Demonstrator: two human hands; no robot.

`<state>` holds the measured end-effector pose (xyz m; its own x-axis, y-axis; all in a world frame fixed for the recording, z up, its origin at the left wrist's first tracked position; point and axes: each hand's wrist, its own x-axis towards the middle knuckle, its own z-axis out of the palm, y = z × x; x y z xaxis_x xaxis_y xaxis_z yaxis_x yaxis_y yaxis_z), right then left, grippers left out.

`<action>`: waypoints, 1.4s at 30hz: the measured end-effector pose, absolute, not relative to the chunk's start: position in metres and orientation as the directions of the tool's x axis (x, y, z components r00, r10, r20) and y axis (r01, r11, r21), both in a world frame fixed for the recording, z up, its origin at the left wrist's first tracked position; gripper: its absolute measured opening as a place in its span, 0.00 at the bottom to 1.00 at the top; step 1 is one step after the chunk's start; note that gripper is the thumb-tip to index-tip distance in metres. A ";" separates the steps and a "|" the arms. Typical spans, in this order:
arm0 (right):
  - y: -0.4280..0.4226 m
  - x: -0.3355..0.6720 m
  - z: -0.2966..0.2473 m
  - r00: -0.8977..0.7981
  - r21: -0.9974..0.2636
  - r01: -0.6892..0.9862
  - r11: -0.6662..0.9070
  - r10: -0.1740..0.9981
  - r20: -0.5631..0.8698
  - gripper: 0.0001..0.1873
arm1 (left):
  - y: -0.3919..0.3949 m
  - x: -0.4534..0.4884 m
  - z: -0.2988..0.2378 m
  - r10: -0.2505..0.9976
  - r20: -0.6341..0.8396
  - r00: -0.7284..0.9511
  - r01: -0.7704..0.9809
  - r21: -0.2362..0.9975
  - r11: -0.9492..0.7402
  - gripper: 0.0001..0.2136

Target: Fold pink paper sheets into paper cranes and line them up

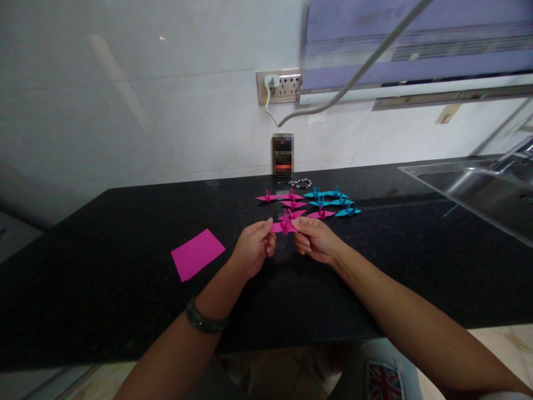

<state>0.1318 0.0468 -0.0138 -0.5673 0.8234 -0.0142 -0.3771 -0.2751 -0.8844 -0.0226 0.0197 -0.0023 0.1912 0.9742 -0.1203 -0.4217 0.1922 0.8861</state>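
Observation:
A pink paper crane point(285, 226) is stretched between my two hands, above the dark countertop. My left hand point(256, 244) pinches one wing between thumb and fingers. On the other wing, my right hand point(315, 238) has the same kind of pinch. Just behind stand several more pink paper cranes point(292, 204), one partly hidden by the held one. Several blue paper cranes point(320, 201) are grouped to their right. Left of my left hand lies a pink sheet of paper point(197, 254), flat on the counter.
A beaded bracelet point(300, 183) lies behind the cranes, and a blurred-out upright object point(283, 155) leans by the wall. A metal sink point(491, 191) is set in the counter point(125, 311) at right. A cable point(333, 100) runs from the wall socket point(287, 87).

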 end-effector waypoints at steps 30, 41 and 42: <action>0.056 0.138 -0.015 -0.539 -0.856 -0.403 -0.324 0.840 -0.064 0.18 | 0.029 -0.033 -0.011 0.993 -0.031 0.114 -0.275 0.960 0.061 0.15; 0.058 0.142 -0.016 -0.528 -0.910 -0.276 -0.309 0.840 -0.125 0.18 | 0.032 -0.038 -0.006 0.966 -0.179 0.189 -0.434 0.867 0.245 0.15; 0.058 0.142 -0.016 -0.535 -0.915 -0.256 -0.310 0.834 -0.133 0.18 | 0.032 -0.037 -0.005 0.963 -0.190 0.190 -0.448 0.857 0.257 0.15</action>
<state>0.1420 0.0577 -0.0163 -0.5348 0.8344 -0.1333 -0.2563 -0.3105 -0.9154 -0.0375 0.0315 -0.0046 0.1901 0.9633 -0.1896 -0.4476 0.2569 0.8565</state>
